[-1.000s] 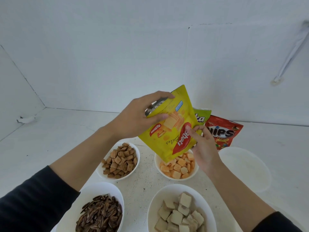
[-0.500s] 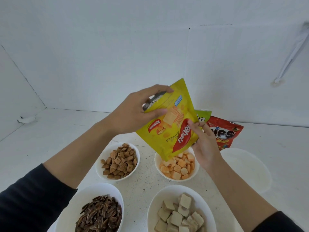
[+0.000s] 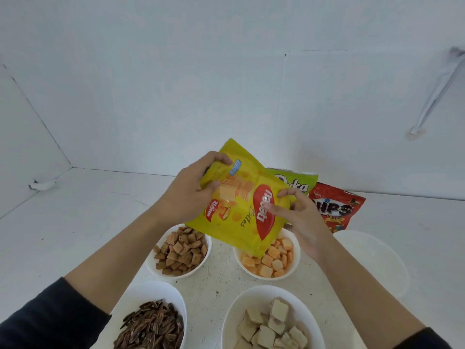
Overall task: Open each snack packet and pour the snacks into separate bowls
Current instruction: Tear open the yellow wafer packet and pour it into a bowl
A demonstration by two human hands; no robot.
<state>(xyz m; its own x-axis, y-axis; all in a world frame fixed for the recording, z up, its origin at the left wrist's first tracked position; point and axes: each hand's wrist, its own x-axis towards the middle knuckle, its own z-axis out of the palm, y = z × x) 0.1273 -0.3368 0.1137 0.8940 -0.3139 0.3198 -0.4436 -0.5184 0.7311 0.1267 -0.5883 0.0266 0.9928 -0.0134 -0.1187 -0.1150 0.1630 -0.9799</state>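
Over the cracker bowl (image 3: 296, 263), left hand (image 3: 185, 199) and right hand (image 3: 300, 219) grip the yellow packet (image 3: 239, 220), mouth down; bare bowl (image 3: 372, 263), green packet (image 3: 300, 183) and red packet (image 3: 337, 209) by the tabletop's back edge await, I'd judge.

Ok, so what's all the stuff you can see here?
yellow packet: 1, yellow, held tilted over the orange-snack bowl
green packet: 1, green, behind it
red packet: 1, red, back right
brown-snack bowl: 1, white, middle left
orange-snack bowl: 1, white, middle
seed bowl: 1, white, front left
pale-snack bowl: 1, white, front right
empty bowl: 1, white, right
table: 1, white, under everything
left hand: 1, grips yellow packet's upper end
right hand: 1, holds its side
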